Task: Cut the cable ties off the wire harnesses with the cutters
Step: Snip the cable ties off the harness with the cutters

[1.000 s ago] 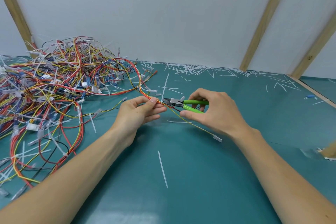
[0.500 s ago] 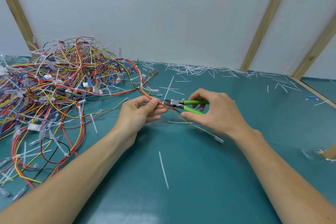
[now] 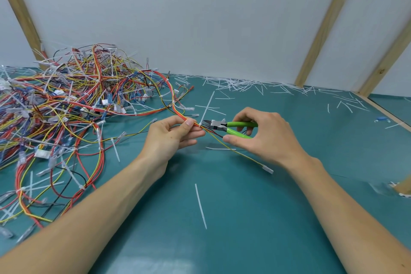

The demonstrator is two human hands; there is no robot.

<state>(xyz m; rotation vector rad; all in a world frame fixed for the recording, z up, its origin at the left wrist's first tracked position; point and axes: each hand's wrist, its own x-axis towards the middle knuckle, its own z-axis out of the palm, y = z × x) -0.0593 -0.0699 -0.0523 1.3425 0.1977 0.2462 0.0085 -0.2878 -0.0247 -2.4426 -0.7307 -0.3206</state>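
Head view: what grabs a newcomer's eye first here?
Probably the big tangle of wire harnesses heaped at the left of the green table. At centre, the left hand pinches a red-orange wire bundle while the right hand holds the green-handled cutters, their tips at a white cable tie. Cut tie offcuts litter the back edge.

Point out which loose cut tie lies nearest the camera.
The long white strip alone on the mat, between the two forearms. The other offcuts lie farther off: one under the right hand, most along the wall.
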